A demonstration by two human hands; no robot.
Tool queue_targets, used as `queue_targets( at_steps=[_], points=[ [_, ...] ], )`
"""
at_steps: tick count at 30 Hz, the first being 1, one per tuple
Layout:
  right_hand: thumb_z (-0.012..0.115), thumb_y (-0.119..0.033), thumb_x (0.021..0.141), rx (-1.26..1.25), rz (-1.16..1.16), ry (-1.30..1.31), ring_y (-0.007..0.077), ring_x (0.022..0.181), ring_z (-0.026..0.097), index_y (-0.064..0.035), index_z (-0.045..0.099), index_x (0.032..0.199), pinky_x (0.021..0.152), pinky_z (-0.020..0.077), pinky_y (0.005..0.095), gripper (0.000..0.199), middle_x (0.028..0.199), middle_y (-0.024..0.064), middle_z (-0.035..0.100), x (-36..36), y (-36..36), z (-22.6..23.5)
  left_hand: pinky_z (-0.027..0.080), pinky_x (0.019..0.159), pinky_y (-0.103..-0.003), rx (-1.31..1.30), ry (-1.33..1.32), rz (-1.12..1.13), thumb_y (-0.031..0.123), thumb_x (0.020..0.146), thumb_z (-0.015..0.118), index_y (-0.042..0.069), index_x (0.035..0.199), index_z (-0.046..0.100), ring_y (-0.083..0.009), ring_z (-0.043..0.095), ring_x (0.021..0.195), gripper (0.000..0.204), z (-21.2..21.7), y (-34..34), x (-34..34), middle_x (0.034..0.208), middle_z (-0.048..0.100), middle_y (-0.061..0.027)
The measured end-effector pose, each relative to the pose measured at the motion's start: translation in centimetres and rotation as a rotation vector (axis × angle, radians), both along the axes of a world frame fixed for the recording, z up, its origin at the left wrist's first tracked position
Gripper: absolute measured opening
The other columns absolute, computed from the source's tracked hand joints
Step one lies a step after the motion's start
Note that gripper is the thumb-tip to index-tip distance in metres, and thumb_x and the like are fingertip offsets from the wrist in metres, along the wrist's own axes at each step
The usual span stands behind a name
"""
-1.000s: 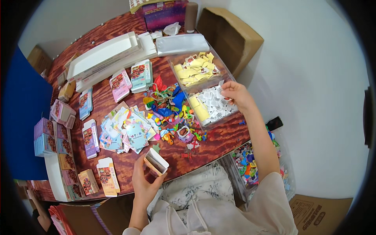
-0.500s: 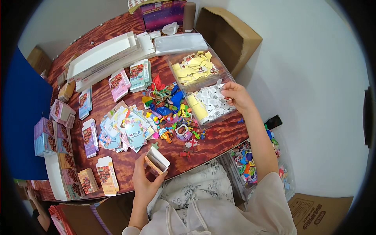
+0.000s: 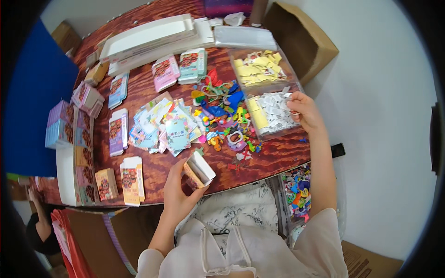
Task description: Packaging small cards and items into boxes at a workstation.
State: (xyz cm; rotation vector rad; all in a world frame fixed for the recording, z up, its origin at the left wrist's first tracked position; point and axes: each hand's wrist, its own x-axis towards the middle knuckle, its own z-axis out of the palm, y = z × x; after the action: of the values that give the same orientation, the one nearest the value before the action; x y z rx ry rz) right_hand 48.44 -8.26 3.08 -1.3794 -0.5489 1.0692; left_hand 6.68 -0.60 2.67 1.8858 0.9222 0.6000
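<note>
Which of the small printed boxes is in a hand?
The open box in the left hand, its white inside showing; the other boxes are not held.

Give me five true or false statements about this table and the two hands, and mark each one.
1. The left hand holds a small orange cardboard box with an open end. True.
2. The right hand is spread flat and empty. False: it pinches a small pale piece.
3. Yellow paper slips lie in the far compartment of the clear plastic divided tray. True.
4. The loose pile of flat printed cards lies right of the small multicoloured toys. False: it lies left.
5. The orange box is white inside. True.
</note>
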Motion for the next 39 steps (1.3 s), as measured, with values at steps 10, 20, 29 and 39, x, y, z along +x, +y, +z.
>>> queue_targets(
  at_steps=[10,20,29,39],
  points=[
    [0.067,-0.007,0.091,0.041,-0.008,0.002,0.0053,0.048,0.044,-0.0101,0.054,0.094,0.043,0.0315,0.0197,0.014,0.069,-0.0027,0.052,-0.6,0.1,0.0,0.050,0.092,-0.040,0.102,0.046,0.004,0.012,0.070,0.084,0.003,0.136,0.046,-0.0341,0.059,0.111,0.076,0.0,-0.4,-1.0,0.124,0.056,-0.0181],
    [0.067,-0.007,0.089,0.017,-0.086,-0.115,0.0051,0.050,0.048,-0.0082,0.054,0.094,0.040,0.0338,0.0192,0.015,0.067,-0.0022,0.054,-3.2,-0.1,1.1,0.049,0.094,-0.042,0.104,0.039,0.019,0.013,0.072,0.082,0.002,0.136,0.045,-0.0364,0.057,0.114,0.075,-0.3,-0.7,-2.2,0.124,0.056,-0.0196],
    [0.058,0.004,0.090,0.035,0.331,-0.403,0.0062,0.076,0.060,-0.0015,0.058,0.102,0.063,0.0465,0.0213,0.013,0.080,0.0008,0.062,-24.9,2.7,4.9,0.050,0.088,-0.043,0.308,0.149,0.140,0.010,0.069,0.080,0.001,0.130,0.046,-0.0375,0.056,0.112,0.070,-0.5,-0.9,-1.5,0.124,0.055,-0.0191],
    [0.060,0.001,0.084,0.103,0.534,-1.146,0.0382,0.080,0.062,-0.0008,0.058,0.096,0.070,0.0499,0.0424,0.012,0.087,0.0165,0.061,-29.0,5.3,3.5,0.052,0.088,-0.044,0.382,0.168,0.216,0.010,0.068,0.080,0.001,0.134,0.043,-0.0382,0.055,0.117,0.076,-1.2,-1.1,-3.3,0.131,0.054,-0.0192]
  ],
)
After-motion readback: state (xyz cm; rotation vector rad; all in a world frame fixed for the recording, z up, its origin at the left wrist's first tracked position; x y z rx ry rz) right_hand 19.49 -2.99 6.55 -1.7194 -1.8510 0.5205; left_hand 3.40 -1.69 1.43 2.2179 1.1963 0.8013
